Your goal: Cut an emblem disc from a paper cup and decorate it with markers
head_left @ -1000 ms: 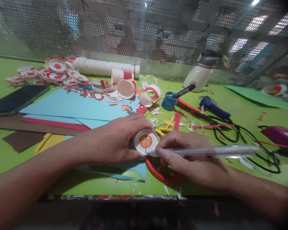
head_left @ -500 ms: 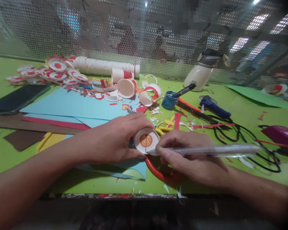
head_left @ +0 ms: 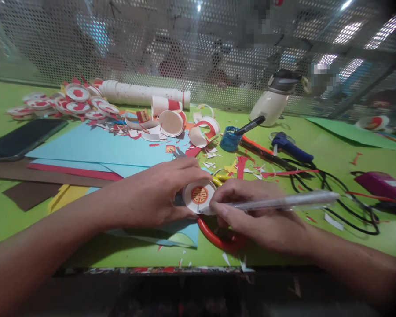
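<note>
Between the thumb and fingers of my left hand (head_left: 166, 189) is a small white paper cup base (head_left: 190, 203) with a round red-and-gold emblem in its middle. A short dark line runs from the emblem down to its rim. My right hand (head_left: 254, 211) pinches a clear pen (head_left: 284, 201), its tip at the lower edge of the disc. Beneath my hands lie scissors with a red-orange handle (head_left: 214, 235); a yellow handle (head_left: 221, 179) shows just behind the disc. My hands hide much of both handles.
Blue paper sheets (head_left: 95, 147) lie left, near a dark phone (head_left: 23, 136). Behind are decorated discs (head_left: 75, 105), stacked paper cups (head_left: 135, 94) and cut cups. A blue jar (head_left: 230, 140), a bottle (head_left: 272, 103), a blue glue gun (head_left: 292, 147) and black cable stand or lie right.
The pen's rear end has swung slightly up and inward while its tip stays at the disc's lower edge. My left hand keeps its hold. The whole view has shifted slightly.
</note>
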The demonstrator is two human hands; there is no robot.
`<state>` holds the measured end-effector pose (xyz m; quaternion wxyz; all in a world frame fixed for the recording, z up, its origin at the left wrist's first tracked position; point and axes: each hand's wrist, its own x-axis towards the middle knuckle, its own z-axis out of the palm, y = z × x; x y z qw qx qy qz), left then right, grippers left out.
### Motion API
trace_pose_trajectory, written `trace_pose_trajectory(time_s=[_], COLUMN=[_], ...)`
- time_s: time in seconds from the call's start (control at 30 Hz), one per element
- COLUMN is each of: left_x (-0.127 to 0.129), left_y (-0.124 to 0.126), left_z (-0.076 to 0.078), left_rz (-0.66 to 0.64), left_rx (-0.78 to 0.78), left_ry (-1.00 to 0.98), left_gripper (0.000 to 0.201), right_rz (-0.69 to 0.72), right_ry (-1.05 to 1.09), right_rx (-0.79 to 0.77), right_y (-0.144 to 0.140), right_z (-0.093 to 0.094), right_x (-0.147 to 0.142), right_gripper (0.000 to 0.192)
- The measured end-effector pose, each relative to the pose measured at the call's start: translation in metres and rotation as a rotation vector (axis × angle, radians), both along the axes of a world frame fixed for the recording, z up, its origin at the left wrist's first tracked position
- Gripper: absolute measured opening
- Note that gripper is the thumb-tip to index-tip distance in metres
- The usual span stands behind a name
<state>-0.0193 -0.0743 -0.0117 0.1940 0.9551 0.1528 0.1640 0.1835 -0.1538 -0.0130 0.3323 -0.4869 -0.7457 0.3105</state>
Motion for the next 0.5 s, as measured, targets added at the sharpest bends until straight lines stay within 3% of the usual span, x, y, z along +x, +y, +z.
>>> trace_pose_trajectory(time_s=[0.1, 0.23, 0.37, 0.5], left_x=[-0.001, -0.0015, -0.0002, 0.0019], left_y=[0.0008, 0.0012, 0.0009, 0.0003], left_z=[-0.0007, -0.0004, 0.002, 0.0042], left_rz=[0.003, 0.018, 0.031, 0.051], left_rx=[-0.008, -0.027, -0.031, -0.014], left_ry=[0.005, 0.007, -0.02, -0.051], left_gripper=[0.035, 0.039, 0.038, 0.04], right_rz=[-0.012, -0.032, -0.122, -0.278], right_ry=[0.038, 0.245, 0.423, 0.29], right_rx=[-0.048, -0.132, 0.03, 0.179], right_y=[0.0, -0.0006, 0.0014, 0.0066], right_z=[0.0006, -0.0015, -0.0041, -0.0057], right_x=[0.0011, 0.0045, 0.0078, 0.0085], right_gripper=[0.012, 0.011, 0.014, 0.02])
